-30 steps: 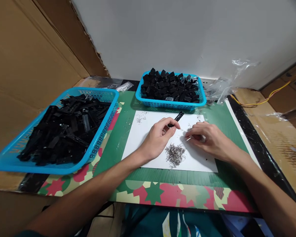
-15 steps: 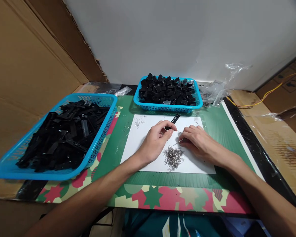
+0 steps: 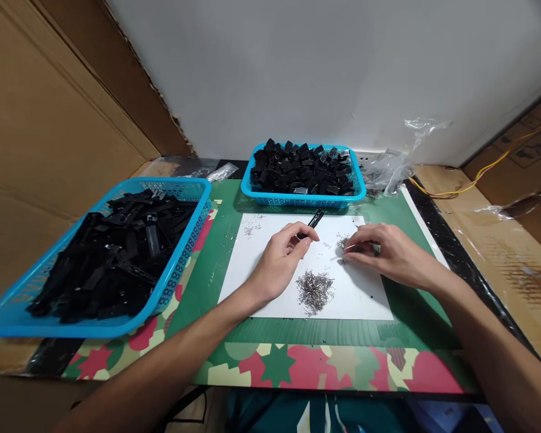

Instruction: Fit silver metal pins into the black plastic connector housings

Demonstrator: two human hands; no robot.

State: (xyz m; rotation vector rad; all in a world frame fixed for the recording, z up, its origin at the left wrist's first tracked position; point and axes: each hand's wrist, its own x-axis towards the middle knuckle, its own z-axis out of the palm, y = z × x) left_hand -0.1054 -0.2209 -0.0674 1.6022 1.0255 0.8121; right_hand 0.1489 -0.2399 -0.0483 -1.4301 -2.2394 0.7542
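Within left grip [image 3: 280, 257], seemingly pinched, black part [image 3: 316, 219]

black piece [image 3: 316, 219] partly hidden by left fingers [image 3: 299, 229], metal bits [image 3: 314, 291] indistinctly tiny, yellow cable [image 3: 507, 153] cropped

The left hand [image 3: 279, 258] and right hand [image 3: 383, 249] are bare, with slender fingers [image 3: 303, 229], and the forearms [image 3: 184, 346] behind each grip are bare too. Below the grip shows dark teal clothing [image 3: 270, 412], printed with a pointed white patch [image 3: 303, 419], a slim white streak [image 3: 327, 416] and, right of these, a curved pale line [image 3: 339, 417].
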